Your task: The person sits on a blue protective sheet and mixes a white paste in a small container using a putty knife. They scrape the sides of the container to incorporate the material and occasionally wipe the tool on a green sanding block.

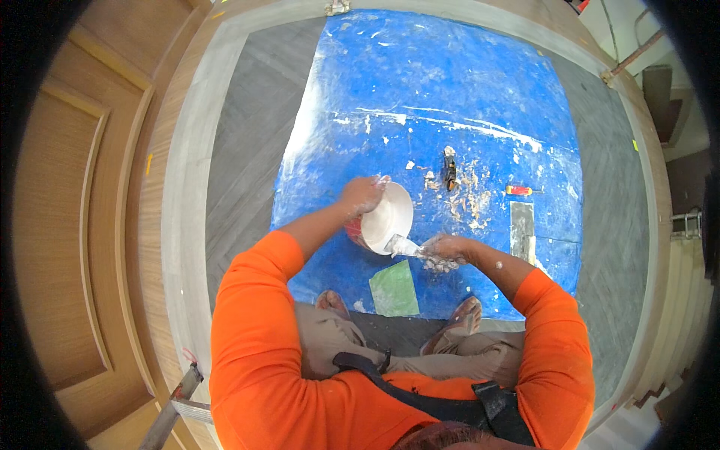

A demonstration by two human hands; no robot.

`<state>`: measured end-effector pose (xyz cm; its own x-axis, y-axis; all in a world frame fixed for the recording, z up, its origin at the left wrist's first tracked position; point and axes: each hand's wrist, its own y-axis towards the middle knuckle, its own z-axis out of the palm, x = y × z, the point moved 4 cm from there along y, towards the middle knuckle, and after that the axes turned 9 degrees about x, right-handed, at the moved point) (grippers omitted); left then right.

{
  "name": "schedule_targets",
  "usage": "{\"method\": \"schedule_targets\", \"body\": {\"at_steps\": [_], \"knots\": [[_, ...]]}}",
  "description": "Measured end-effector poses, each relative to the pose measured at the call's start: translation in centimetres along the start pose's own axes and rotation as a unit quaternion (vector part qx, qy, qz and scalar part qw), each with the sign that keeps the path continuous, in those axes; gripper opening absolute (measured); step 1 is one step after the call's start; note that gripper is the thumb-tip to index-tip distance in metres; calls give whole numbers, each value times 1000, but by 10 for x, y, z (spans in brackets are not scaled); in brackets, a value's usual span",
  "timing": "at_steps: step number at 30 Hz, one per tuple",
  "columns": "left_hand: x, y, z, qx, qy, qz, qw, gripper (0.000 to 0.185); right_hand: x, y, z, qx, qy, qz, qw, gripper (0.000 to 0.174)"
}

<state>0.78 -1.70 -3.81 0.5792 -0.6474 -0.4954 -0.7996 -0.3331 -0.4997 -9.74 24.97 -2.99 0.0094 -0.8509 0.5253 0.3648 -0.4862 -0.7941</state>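
Note:
A round white-lined bucket [395, 211], red on its outside, is tilted above the blue sheet [439, 56]. My left hand [364, 194] grips the far left part of its rim. In my right hand [445, 252] is a putty knife [401, 245], its blade coated in white paste and lying at the bucket's near right rim. White paste covers the fingers of my right hand. The inside of the bucket is pale; how much it holds is hard to tell.
Beyond my right hand lie a dark utility knife [450, 170], light scraps [469, 197], a red-and-yellow-handled screwdriver [518, 190] and a grey rectangular plate [522, 228]. A green sheet [395, 289] lies before my feet. A ladder [183, 394] stands at lower left, near wooden panelling [62, 219].

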Motion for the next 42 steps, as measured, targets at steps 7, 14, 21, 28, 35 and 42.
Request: {"method": "schedule_targets", "body": {"at_steps": [7,14,21,28,35,42], "knots": [[48,-3,-5,62,-23,-31,997,57,104,-97,-17,-408,-364,-354,759,29],[41,11,-12,18,196,137,971,57,47,-64,-90,-475,-425,-24,770,46],[2,6,-37,38,-83,17,996,66,19,-77,-119,-544,-322,-265,728,41],[17,5,-31,14,-107,-26,994,62,34,-54,-80,-257,53,-271,926,36],[32,7,-26,36,-102,24,994,52,60,-32,-11,-302,-505,-241,772,40],[75,10,-14,5,-145,55,988,47,24,-8,-52,-351,-591,-265,676,57]]}}
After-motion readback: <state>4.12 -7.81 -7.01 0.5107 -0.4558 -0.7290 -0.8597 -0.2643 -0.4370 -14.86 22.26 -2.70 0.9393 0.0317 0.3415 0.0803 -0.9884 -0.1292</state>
